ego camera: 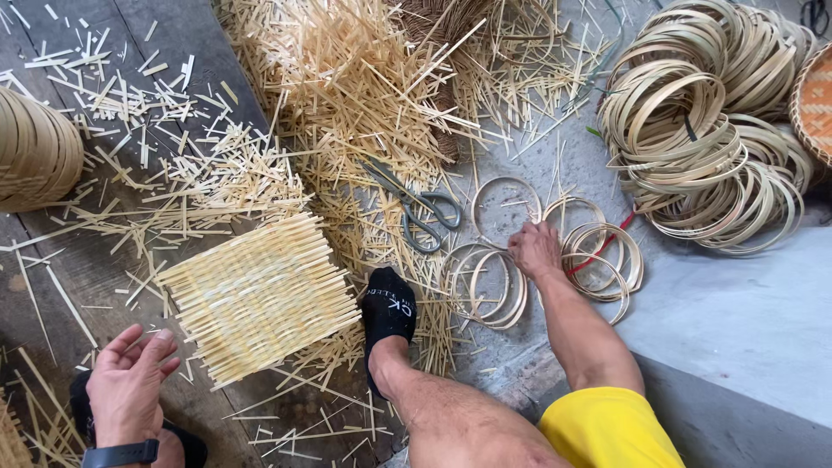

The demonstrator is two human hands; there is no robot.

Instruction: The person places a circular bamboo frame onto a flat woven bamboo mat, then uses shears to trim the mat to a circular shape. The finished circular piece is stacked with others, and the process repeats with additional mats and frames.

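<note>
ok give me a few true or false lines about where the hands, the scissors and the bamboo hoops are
1. The right hand reaches among the small loose bamboo hoops on the grey floor. True.
2. The left hand holds the grey metal scissors. False: the scissors lie on the bamboo offcuts, untouched; the left hand is open beside the flat square woven bamboo mat.
3. The big heap of bamboo hoops lies on the right of the view. True.
4. A foot in a black sock rests on top of the woven mat. False: it sits just beside the mat's edge.
5. The scissors lie between the mat and the big heap. True.
</note>
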